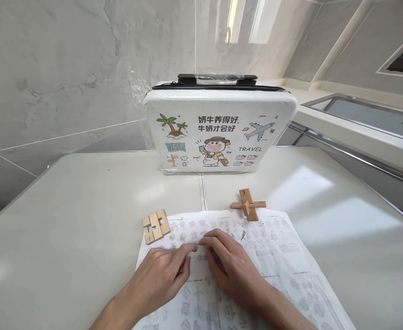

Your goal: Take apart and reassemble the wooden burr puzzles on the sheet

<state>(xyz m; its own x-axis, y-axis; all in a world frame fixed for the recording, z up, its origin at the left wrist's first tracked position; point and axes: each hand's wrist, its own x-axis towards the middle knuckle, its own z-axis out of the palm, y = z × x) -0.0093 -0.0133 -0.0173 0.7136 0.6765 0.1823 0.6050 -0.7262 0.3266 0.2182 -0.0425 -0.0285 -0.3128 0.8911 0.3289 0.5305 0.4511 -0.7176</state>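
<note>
My left hand [165, 270] rests on a printed instruction sheet [280, 256], fingers loosely bent and apart, with nothing visible in them. Close beside it, my right hand [231, 261] also lies on the sheet, its fingers arched and apart; it holds nothing that I can see. The two sets of fingertips nearly meet over the sheet's printed diagrams. Beyond my left hand, a flat light-wood puzzle piece assembly [150, 233] lies at the sheet's upper left edge. A brown wooden cross-shaped puzzle [247, 205] sits at its upper edge, beyond my right hand. The undersides of both hands are hidden.
A white case [187, 103] with cartoon prints and a black handle [187, 79], wrapped in clear plastic, stands upright at the back of the white table [67, 220]. Behind it is a grey marbled wall [67, 68]. A ledge with a framed panel [369, 117] runs along the right.
</note>
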